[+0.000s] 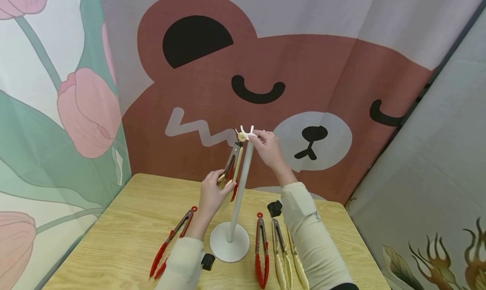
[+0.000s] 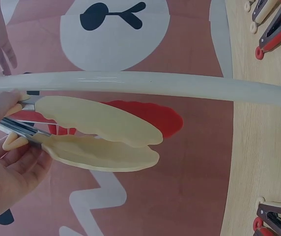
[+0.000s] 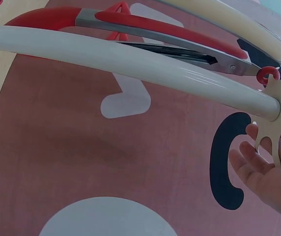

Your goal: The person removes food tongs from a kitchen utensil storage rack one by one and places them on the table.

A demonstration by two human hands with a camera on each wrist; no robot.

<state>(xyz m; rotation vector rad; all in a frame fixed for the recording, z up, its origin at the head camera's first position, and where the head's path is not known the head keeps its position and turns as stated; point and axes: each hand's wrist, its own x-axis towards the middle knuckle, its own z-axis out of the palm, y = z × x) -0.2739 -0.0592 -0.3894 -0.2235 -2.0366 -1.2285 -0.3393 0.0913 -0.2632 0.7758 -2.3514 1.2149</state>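
Observation:
My left hand (image 1: 213, 193) holds a pair of cream-tipped tongs (image 2: 96, 115) by the handles, tips downward, left of a white stand's pole (image 1: 240, 193). Its cream ring (image 1: 241, 136) is up against the stand's pronged hook top (image 1: 249, 134); I cannot tell whether it is seated on a prong. Red tongs (image 3: 165, 29) hang from a hook by their red ring (image 3: 268, 74), partly hidden behind the cream pair in the head view. At the top's right side, the fingers of my right hand (image 1: 268, 149) grip a prong.
The stand's round base (image 1: 229, 250) rests on the wooden table (image 1: 125, 231). Red tongs (image 1: 161, 252) lie left; more red tongs (image 1: 262, 252) and cream tongs (image 1: 280, 252) lie right, some under my right sleeve. Small black objects, one by the base (image 1: 208, 261), sit nearby.

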